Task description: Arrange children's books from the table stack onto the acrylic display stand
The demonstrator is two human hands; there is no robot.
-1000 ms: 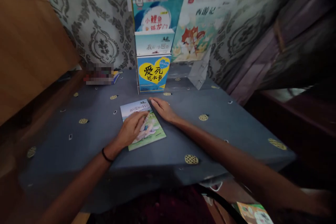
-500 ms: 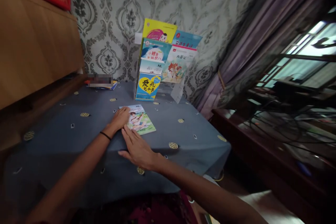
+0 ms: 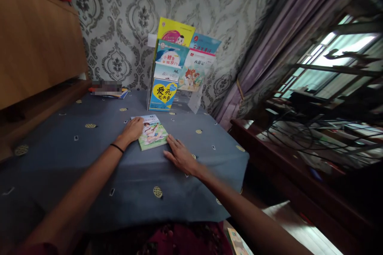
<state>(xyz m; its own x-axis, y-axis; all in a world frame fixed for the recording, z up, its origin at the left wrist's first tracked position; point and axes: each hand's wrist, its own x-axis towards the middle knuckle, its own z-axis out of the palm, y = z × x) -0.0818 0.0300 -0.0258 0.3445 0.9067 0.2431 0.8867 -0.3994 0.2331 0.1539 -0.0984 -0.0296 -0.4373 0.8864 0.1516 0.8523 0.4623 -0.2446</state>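
A thin picture book lies flat on the cloth-covered table, its cover showing a figure with a guitar on grass. My left hand rests along the book's left edge, with the fingertips over its upper left part. At the lower right corner is my right hand, fingers stretched out and thumb apart, the fingertips touching the book's edge. Neither hand is closed round anything. A dark band circles my left wrist.
Behind the book, a clear rack holds several upright books, with a blue-and-yellow book in front. More books lie at the back left. A wooden cabinet stands left, and a dark desk with cables stands right.
My right hand has moved from the book's lower left side across to its lower right corner, uncovering the cover's lower part. My left hand stays at the left edge.
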